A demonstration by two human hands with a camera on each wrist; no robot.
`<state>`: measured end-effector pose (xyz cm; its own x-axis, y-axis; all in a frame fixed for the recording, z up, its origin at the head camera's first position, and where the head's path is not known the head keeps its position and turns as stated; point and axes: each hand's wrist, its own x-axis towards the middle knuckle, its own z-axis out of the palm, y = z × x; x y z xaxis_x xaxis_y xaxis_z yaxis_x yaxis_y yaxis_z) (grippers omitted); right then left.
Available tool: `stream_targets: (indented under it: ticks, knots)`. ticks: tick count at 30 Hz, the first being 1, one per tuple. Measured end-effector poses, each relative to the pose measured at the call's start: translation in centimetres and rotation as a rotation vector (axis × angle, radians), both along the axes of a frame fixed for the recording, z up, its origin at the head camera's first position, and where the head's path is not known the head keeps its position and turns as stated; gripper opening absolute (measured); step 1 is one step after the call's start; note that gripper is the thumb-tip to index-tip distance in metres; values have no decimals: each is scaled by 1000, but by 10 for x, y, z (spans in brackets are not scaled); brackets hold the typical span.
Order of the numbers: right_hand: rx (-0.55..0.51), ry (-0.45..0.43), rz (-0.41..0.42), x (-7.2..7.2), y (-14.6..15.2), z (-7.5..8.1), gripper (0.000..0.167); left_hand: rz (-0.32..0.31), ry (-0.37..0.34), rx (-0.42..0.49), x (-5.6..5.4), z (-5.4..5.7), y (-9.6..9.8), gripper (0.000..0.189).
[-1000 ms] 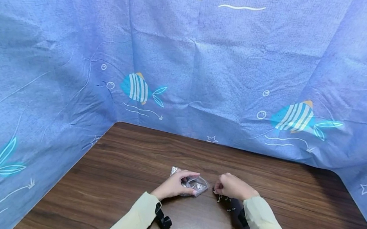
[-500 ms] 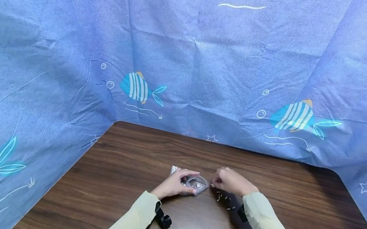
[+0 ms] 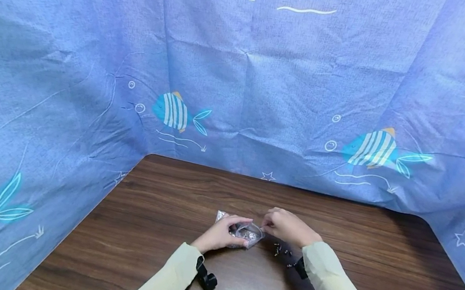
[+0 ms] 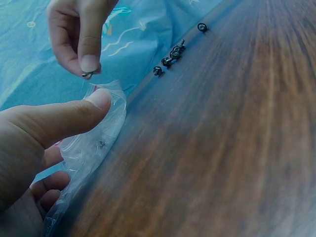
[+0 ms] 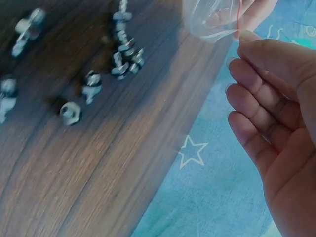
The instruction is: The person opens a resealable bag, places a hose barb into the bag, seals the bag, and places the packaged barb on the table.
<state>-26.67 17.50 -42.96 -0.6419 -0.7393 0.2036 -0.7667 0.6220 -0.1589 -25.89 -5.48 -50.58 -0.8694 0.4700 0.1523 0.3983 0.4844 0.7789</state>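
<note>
My left hand holds a clear zip bag, its thumb and fingers keeping the mouth spread. A few small metal bits show inside the plastic. At the bag's rim is my right hand, its thumb and forefinger pinching a small metal screw, just above the opening in the left wrist view. In the right wrist view the fingertips hide that screw. Several loose screws with nuts or washers on them lie on the table below the right hand.
The dark wood table carries everything. Behind it and at the sides hangs a blue cloth printed with fish. Black wrist cameras, the left one clearly visible, sit under both sleeves.
My right hand has risen from the loose screws and moved left to the bag's mouth with a small screw pinched in it. The left hand and bag have stayed in place.
</note>
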Motion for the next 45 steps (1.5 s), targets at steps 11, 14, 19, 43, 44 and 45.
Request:
stream_targets:
  ticks: [11,14,19,43,44,45]
  knots:
    - [-22,-35,13,0,-12,-3,6,-5,12,5,1,-1,0,57]
    - [-28,-34,16,0,-14,-4,8,-3,11,7,1,-1,1,57]
    - [-27,-41,16,1,-18,-3,11,-4,14,10,0,-1,0,57]
    - [-27,-92,7,0,-16,-3,5,1,13,2,0,0,0,59]
    - [-26,-98,1,0,-15,-3,5,2,8,6,0,0,0,58]
    - [-27,-104,-3,0,-14,-3,5,3,8,6,0,0,0,58]
